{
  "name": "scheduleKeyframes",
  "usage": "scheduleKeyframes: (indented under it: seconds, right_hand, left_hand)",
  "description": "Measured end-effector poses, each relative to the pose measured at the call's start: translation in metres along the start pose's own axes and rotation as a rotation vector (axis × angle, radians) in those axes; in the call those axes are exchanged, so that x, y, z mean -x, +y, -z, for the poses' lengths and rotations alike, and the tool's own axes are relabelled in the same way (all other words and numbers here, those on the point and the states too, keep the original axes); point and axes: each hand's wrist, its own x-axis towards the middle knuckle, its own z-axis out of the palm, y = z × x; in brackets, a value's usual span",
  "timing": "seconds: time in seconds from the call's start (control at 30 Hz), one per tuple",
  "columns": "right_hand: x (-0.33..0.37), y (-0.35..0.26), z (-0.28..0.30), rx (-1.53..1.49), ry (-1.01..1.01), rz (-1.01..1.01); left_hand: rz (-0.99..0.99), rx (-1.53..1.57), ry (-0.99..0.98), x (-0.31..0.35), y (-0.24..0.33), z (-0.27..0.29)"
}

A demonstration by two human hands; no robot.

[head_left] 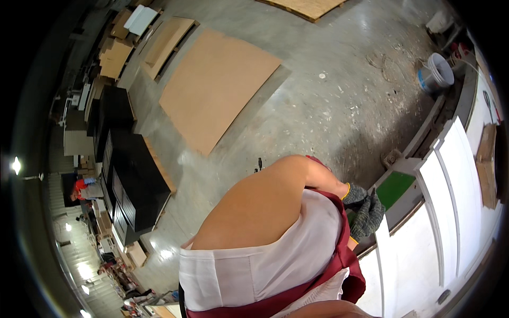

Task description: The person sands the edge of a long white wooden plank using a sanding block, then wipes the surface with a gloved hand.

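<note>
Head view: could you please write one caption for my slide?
Gray-gloved hands close together beside a green surface and white panels, concrete floor beyond.

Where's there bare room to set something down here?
Widest: the concrete floor between the brown sheet and the bucket, though specked toward the bucket. Also the white surface below the green patch in view. Crowded: around the gloved hands, close together beside that patch, and the left side, among black stacks.

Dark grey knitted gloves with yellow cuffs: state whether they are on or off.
On. The gloves cover the left hand and right hand, with yellow cuffs showing at the wrists.
</note>
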Motion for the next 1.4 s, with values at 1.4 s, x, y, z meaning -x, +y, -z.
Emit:
scheduleKeyframes:
  seconds: [1.4]
  right_hand:
    - [0.018,0.001,0.050,0.022,0.266,-0.189]
  left_hand:
    - [-0.189,-0.938,-0.283,0.048,0.110,-0.096]
